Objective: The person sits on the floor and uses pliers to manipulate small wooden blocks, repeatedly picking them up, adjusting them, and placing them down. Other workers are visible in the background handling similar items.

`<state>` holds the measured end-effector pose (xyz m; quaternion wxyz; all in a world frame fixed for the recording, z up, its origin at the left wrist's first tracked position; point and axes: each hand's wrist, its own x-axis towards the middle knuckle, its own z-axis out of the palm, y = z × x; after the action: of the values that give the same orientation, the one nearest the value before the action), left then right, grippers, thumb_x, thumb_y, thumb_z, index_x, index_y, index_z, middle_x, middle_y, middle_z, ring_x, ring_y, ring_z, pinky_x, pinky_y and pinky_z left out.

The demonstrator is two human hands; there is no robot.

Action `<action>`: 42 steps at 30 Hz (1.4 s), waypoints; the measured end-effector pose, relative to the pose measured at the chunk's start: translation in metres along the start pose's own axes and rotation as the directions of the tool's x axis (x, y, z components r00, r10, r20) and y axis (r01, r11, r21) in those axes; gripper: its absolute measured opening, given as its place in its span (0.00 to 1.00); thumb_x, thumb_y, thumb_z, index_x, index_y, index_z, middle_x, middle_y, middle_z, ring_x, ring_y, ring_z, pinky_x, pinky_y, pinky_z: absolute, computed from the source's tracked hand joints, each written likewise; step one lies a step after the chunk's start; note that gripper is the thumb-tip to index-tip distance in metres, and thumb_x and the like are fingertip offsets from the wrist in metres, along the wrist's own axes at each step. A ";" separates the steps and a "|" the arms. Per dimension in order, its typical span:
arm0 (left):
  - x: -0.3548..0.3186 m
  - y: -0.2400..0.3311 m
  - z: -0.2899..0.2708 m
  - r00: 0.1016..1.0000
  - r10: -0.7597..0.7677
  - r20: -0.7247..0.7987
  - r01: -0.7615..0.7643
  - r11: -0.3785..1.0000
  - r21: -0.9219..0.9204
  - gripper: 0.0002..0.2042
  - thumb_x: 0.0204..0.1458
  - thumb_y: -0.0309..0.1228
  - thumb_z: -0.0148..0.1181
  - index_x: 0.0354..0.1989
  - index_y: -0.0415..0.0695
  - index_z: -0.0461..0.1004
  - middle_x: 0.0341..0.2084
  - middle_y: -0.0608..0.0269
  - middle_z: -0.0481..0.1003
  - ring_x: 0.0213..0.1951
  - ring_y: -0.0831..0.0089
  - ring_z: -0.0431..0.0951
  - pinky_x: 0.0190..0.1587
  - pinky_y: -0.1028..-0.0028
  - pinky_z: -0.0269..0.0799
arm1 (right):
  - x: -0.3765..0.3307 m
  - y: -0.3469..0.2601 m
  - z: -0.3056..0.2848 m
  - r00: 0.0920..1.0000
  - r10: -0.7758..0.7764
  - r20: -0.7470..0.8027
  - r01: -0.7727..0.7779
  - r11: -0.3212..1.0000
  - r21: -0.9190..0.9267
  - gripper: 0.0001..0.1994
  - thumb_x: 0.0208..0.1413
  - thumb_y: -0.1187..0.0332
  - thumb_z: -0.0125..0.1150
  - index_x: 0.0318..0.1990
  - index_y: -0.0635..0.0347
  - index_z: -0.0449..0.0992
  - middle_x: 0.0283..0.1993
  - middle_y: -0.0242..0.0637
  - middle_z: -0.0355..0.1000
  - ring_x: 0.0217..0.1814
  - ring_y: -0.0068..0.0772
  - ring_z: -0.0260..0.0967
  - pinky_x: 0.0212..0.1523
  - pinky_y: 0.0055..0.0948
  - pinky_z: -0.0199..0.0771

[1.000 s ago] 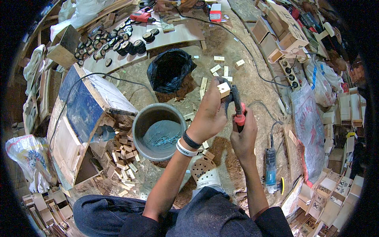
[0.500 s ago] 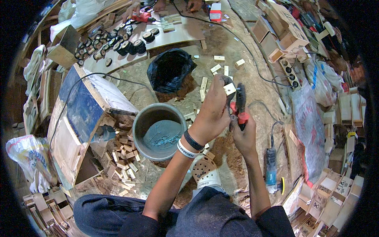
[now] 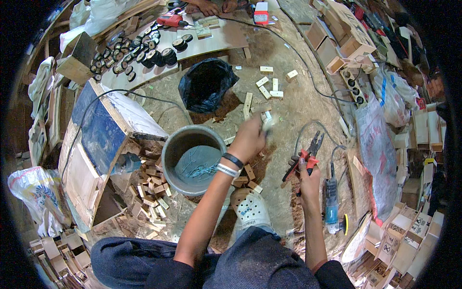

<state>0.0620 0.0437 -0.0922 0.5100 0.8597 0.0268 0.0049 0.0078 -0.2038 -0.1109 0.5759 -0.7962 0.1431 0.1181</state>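
Observation:
My left hand [image 3: 248,138], with two wristbands at the wrist, is closed on a small pale wooden block [image 3: 267,121]. Hand and block are smeared by motion, so the fingertips are hard to make out. Several similar wooden blocks [image 3: 263,92] lie on the floor just beyond. My right hand [image 3: 308,179] grips a pair of pliers [image 3: 314,144] with red and black handles, jaws pointing up and away from me. The pliers are apart from the block. Left of my left forearm stands a grey bucket [image 3: 169,161] holding thin bluish wire pieces [image 3: 202,169].
A black plastic bag [image 3: 204,89] stands open ahead. Dark round discs [image 3: 154,59] and a red power tool [image 3: 172,20] lie on a board. An angle grinder [image 3: 331,204] with its cable is at right. Another person's hands [image 3: 209,7] show at the far edge.
My hands have moved apart: the left one, with the block, went slightly left and down, while the pliers dropped right and away from it. The other person's hand left the red tool.

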 end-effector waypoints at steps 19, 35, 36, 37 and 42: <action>-0.075 -0.012 0.088 0.684 -0.225 0.694 -0.305 0.776 0.552 0.11 0.53 0.37 0.60 0.37 0.48 0.85 0.38 0.55 0.84 0.42 0.57 0.85 0.41 0.58 0.79 | -0.013 -0.004 0.002 0.998 0.030 0.047 -0.039 0.982 0.187 0.18 0.69 0.62 0.56 0.57 0.68 0.74 0.45 0.41 0.80 0.45 0.32 0.80 0.46 0.31 0.78; -0.054 -0.027 0.050 0.783 0.018 0.621 -0.168 0.969 0.184 0.16 0.51 0.27 0.60 0.49 0.37 0.76 0.48 0.42 0.77 0.52 0.49 0.78 0.54 0.57 0.75 | -0.011 0.017 -0.005 0.997 0.055 0.050 -0.060 0.993 0.105 0.17 0.68 0.59 0.59 0.54 0.64 0.75 0.45 0.36 0.78 0.38 0.22 0.74 0.35 0.24 0.69; -0.045 -0.026 0.039 0.842 0.066 0.535 -0.049 0.998 -0.045 0.18 0.54 0.29 0.59 0.53 0.38 0.73 0.50 0.45 0.76 0.54 0.52 0.77 0.57 0.60 0.73 | -0.011 0.018 -0.005 0.996 0.079 0.036 -0.081 0.996 0.040 0.17 0.68 0.60 0.59 0.55 0.65 0.75 0.45 0.36 0.78 0.39 0.23 0.74 0.36 0.25 0.71; -0.037 -0.024 0.029 0.892 0.047 0.449 0.066 0.970 -0.233 0.19 0.58 0.30 0.57 0.57 0.39 0.71 0.52 0.48 0.76 0.56 0.56 0.75 0.59 0.62 0.71 | -0.010 0.019 -0.004 0.998 0.034 0.060 -0.039 0.995 0.093 0.17 0.69 0.60 0.58 0.55 0.65 0.74 0.45 0.37 0.79 0.40 0.24 0.75 0.39 0.26 0.73; -0.012 -0.013 -0.004 0.854 -0.251 0.457 0.517 0.309 -0.798 0.16 0.68 0.37 0.47 0.58 0.44 0.71 0.48 0.58 0.78 0.50 0.67 0.80 0.53 0.66 0.77 | -0.008 0.013 0.011 0.995 0.025 0.094 -0.021 0.999 -0.049 0.18 0.69 0.62 0.57 0.59 0.66 0.72 0.46 0.40 0.79 0.45 0.31 0.78 0.49 0.32 0.78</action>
<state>0.0493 0.0534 -0.1015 0.8735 0.4076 0.1620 -0.2111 -0.0043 -0.1966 -0.1227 0.5614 -0.8016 0.1221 0.1656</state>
